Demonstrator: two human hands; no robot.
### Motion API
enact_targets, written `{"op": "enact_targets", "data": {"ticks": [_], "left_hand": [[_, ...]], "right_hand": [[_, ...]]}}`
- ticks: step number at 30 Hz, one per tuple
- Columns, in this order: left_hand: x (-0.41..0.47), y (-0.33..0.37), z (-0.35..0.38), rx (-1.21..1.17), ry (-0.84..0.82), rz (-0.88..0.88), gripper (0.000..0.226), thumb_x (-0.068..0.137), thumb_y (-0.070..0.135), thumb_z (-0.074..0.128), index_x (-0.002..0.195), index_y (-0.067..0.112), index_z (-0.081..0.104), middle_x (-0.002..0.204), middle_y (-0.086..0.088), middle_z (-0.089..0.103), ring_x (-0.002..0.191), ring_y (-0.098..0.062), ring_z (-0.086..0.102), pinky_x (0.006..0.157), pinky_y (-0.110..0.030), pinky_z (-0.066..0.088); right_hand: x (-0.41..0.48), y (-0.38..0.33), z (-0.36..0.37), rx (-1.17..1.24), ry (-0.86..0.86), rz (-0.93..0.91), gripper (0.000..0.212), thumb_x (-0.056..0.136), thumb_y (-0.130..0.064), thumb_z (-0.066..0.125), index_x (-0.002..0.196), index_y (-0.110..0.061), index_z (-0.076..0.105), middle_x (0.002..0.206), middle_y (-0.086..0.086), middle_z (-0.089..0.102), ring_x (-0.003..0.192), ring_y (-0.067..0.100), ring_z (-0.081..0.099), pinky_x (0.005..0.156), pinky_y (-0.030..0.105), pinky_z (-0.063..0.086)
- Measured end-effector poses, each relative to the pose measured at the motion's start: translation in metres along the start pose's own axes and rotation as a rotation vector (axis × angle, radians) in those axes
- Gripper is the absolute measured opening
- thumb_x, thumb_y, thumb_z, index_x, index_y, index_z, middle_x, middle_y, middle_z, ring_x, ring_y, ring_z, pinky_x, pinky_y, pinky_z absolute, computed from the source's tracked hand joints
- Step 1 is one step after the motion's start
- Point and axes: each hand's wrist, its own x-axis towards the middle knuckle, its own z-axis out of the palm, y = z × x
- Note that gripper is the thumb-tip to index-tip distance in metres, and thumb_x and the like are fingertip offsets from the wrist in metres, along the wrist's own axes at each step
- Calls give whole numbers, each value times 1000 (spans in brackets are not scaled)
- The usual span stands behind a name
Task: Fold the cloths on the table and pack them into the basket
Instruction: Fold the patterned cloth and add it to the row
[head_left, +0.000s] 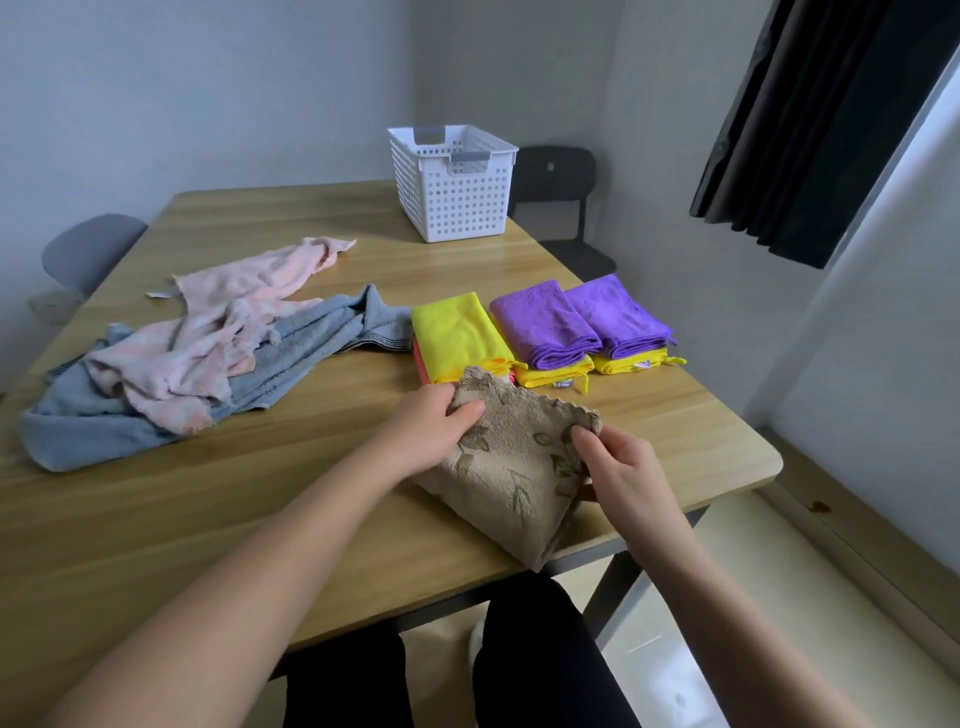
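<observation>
Left hand (434, 422): thumb lies on top of the beige leaf-print cloth (511, 480), fingers curled under its far corner, gripping. The fingertips are hidden by the fabric.

Right hand (621, 470): thumb and forefinger pinch the cloth's scalloped right corner; the other fingers are tucked beneath, out of sight.

Cloth sits partly folded at the near right of the table (208, 519), its near corner reaching the table's edge.

Just beyond: a folded yellow cloth (454, 332) on something coral, only an edge showing. Beside it, two folded purple cloths (545, 322) (618, 314), each on a folded yellow one, mostly covered.

Left: a crumpled pink cloth (234, 312) lying over a rumpled blue towel (311, 345), unfolded. A small pale tag by the pink cloth is too small to make out.

White perforated basket (452, 208) stands at the far edge, well apart from the hands; its inside cannot be seen.

Surface: light wood grain, rounded corner. Room: pale walls, grey chair (88, 249) left, dark chair (556, 171) behind the basket, black curtain (831, 130) upper right, cut off by the frame.
</observation>
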Motion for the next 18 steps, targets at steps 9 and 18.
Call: {"op": "enact_targets", "data": {"ticks": [9, 18], "left_hand": [[21, 7, 24, 331, 56, -20, 40, 93, 45, 47, 66, 18, 35, 75, -4, 52, 85, -31, 58, 62, -33, 35], [16, 17, 40, 661, 187, 41, 39, 93, 49, 47, 112, 14, 46, 100, -7, 66, 93, -30, 64, 61, -31, 36]], "right_hand": [[16, 15, -5, -434, 164, -30, 29, 89, -13, 52, 64, -6, 38, 54, 6, 40, 56, 21, 31, 48, 25, 25], [12, 19, 0, -608, 228, -50, 44, 87, -18, 56, 130, -18, 46, 79, 2, 59, 81, 29, 57, 67, 33, 39]]}}
